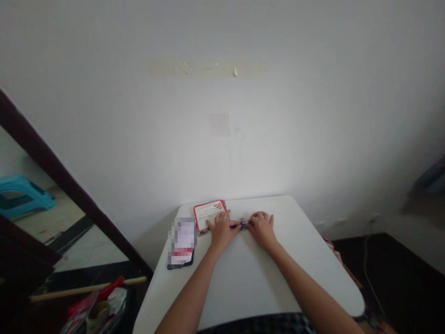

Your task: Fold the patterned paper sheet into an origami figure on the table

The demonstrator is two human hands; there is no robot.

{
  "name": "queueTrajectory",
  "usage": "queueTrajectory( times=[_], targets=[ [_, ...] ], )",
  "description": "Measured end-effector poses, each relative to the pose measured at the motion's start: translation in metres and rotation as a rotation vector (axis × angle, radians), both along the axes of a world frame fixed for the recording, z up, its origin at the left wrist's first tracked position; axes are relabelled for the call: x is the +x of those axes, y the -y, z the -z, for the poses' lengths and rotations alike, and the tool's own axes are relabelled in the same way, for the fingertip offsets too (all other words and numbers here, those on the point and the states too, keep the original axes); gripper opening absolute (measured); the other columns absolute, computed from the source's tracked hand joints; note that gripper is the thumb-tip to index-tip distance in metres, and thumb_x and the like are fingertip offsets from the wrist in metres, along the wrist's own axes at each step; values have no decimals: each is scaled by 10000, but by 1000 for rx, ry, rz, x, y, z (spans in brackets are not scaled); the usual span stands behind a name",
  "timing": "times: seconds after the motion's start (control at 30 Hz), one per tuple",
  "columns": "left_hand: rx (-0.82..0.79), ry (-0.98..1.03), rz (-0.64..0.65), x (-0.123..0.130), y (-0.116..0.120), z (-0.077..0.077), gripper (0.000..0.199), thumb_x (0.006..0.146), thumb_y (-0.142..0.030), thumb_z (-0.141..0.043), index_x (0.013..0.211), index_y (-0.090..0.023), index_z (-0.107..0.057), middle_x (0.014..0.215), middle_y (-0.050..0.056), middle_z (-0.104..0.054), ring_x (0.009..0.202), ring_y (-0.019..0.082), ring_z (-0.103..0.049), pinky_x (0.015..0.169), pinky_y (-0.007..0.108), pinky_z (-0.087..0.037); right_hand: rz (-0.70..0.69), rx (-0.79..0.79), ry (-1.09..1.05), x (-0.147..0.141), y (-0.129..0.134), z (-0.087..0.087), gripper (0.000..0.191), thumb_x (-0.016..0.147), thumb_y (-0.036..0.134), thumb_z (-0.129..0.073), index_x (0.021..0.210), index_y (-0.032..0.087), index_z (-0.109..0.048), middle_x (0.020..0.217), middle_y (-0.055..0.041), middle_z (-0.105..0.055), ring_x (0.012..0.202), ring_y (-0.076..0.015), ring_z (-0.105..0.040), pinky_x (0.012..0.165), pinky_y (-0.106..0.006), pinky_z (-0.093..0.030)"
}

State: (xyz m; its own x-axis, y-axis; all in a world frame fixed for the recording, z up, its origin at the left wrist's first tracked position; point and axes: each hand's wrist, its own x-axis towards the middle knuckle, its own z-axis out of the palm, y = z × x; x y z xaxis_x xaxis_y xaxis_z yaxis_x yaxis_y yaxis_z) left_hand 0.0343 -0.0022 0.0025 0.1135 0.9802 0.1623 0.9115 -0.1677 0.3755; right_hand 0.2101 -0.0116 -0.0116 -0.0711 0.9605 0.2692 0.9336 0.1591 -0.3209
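A small dark blue patterned item (pixel 244 223) sits between my two hands over the table; its exact kind is too small to make out. My left hand (pixel 221 231) grips its left end near the thumb, while the other fingers spread over the edge of a red-bordered booklet or card stack (pixel 206 214). At the item's right end, my right hand (pixel 263 228) pinches it with bent fingers, the little finger side lifted outward. Parts of the item are hidden under the fingertips.
A phone (pixel 182 241), blurred out, lies at the left of the white table (pixel 243 287). The table's far edge is by a white wall (pixel 295 116). On the left are a dark-framed mirror (pixel 62 171) and a bin with rubbish (pixel 100 308).
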Motion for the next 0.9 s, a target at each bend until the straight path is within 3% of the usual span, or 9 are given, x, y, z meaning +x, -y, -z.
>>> queueTrajectory(
  times=[0.53,0.67,0.9],
  targets=[
    [-12,28,-34,4,1,-2,201,812,-474,-629,958,-401,-747,1507,-31,-419,1395,363,-264,1020,802,-18,78,12,4,-3,-4,-2,282,939,388,-481,916,228,-713,1147,-107,-578,1268,-309,-361,1100,-675,-101],
    [1,23,-49,5,0,0,219,804,-491,-639,953,-377,-753,1515,-14,-410,1393,378,-262,1014,808,-34,100,-25,-37,-5,-4,-3,269,926,397,-502,909,238,-718,1129,-102,-576,1241,-308,-378,1086,-669,-155],
    [-1,-5,-58,4,-1,1,218,810,-523,-626,969,-426,-739,1512,-35,-408,1389,364,-269,1013,813,-55,85,-21,-88,-6,1,-6,255,883,453,-559,886,251,-714,1175,-81,-553,1245,-306,-361,1081,-675,-145]
  ],
)
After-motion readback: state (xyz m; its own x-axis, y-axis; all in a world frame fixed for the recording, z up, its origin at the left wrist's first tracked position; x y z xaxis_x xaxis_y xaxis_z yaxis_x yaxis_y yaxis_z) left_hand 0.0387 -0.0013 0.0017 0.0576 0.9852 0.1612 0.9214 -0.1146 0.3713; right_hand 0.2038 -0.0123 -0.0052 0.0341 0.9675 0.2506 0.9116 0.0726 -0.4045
